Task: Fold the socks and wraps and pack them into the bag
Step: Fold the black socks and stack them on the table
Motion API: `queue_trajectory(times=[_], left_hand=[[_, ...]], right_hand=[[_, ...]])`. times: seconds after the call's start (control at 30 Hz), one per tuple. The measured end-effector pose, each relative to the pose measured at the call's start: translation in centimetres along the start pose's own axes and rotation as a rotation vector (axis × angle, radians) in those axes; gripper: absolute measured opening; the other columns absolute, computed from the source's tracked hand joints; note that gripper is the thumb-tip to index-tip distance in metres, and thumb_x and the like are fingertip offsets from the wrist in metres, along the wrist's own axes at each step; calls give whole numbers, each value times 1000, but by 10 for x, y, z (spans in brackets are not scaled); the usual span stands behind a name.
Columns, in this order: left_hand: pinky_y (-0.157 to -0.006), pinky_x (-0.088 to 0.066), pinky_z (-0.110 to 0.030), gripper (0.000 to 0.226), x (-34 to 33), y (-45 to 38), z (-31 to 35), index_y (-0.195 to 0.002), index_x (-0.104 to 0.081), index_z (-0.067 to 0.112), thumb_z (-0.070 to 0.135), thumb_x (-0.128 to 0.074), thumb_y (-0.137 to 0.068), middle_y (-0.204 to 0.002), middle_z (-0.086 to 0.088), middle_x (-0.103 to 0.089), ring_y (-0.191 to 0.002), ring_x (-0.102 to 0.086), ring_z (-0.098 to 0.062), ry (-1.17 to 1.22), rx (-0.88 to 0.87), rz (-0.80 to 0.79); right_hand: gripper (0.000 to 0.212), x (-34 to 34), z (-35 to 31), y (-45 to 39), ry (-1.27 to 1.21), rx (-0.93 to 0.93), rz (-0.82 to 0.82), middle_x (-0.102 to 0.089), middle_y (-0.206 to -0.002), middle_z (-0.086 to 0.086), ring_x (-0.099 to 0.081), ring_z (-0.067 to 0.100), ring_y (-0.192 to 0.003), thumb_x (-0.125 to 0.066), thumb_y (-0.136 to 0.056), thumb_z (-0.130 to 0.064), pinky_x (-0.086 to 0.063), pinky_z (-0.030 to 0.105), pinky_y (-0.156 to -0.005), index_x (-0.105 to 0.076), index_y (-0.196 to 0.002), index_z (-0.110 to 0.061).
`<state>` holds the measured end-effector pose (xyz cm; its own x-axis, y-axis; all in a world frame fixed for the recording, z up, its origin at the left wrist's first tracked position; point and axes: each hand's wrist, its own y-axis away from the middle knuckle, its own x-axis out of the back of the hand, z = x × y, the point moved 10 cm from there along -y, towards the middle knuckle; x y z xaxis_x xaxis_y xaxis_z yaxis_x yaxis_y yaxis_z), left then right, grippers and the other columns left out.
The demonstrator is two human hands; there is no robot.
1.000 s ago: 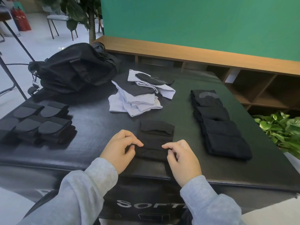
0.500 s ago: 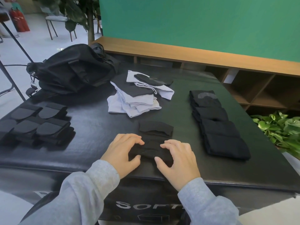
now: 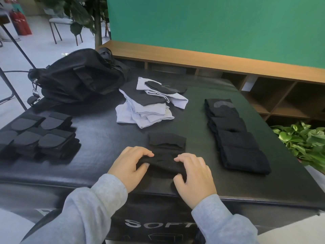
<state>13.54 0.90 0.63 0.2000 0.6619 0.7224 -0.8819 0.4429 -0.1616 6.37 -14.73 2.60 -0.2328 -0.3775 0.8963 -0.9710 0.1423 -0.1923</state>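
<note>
Both hands, left (image 3: 129, 165) and right (image 3: 194, 176), fingers curled, grip the black sock (image 3: 162, 162).

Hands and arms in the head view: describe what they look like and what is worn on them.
Both hands are bare: no gloves, rings or watch show on the left hand or the right hand. Each arm is covered to the wrist by a long, light grey sleeve of soft, plain fabric, the left sleeve and the right sleeve alike, with no markings visible.
</note>
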Motion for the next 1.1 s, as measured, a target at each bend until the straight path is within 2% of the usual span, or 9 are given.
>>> queue_trajectory(times=[0.17,0.3,0.57,0.73,0.83,0.9,1.0,1.1], left_hand=[[-98,-38,-20,39,0,0,4,-99,-49,47,13,-60,-84,-115,19,-53,-108,-43,0,-43,-36,-6],[-99,-32,-18,33,1,1,10,-105,-57,36,12,-60,-83,-113,25,-50,-111,-37,2,-85,-71,0],[-98,-31,-16,30,1,0,13,-107,-57,35,15,-59,-85,-114,24,-49,-110,-37,2,-115,-73,-1],[-90,-40,-18,19,6,1,9,-99,-56,38,22,-56,-90,-104,18,-54,-103,-45,1,3,-13,26],[-84,-40,-17,13,7,2,6,-104,-56,32,28,-51,-93,-101,11,-49,-95,-50,-5,52,72,28],[-83,-41,-17,18,7,2,4,-110,-54,29,31,-48,-93,-102,9,-48,-95,-50,-7,49,107,22],[-84,-44,-21,23,7,3,1,-115,-52,26,34,-46,-94,-99,9,-48,-94,-53,-9,69,137,22],[-81,-45,-21,18,7,3,0,-110,-52,27,33,-44,-94,-100,7,-55,-93,-55,-9,96,138,27]], right_hand=[[36,-1,0,1,19,3,3,-44,-125,-22,-38,6,-113,-50,-84,-24,-20,16,-88,-50,-119,-33],[36,-2,-1,1,25,5,-5,-43,-126,-22,-38,5,-113,-49,-85,-25,-20,16,-88,-50,-120,-33],[35,-2,-1,3,28,14,-8,-43,-125,-24,-38,3,-114,-49,-87,-28,-19,13,-90,-49,-121,-35],[16,-1,1,2,-34,11,-6,-43,-100,-26,-43,3,-97,-51,-89,-34,-33,18,-90,-54,-105,-33],[11,3,5,1,-97,-10,22,-42,-88,-26,-41,2,-87,-51,-91,-34,-31,18,-84,-54,-100,-30],[10,2,10,2,-135,-52,6,-41,-82,-27,-42,3,-85,-49,-92,-37,-33,18,-82,-51,-100,-32],[13,-2,20,3,-208,-138,-20,-52,-87,-18,-50,10,-88,-47,-91,-43,-42,24,-83,-48,-101,-35],[21,-5,26,4,-258,-200,-32,-58,-94,-14,-54,13,-94,-46,-92,-46,-45,28,-86,-49,-108,-32]])
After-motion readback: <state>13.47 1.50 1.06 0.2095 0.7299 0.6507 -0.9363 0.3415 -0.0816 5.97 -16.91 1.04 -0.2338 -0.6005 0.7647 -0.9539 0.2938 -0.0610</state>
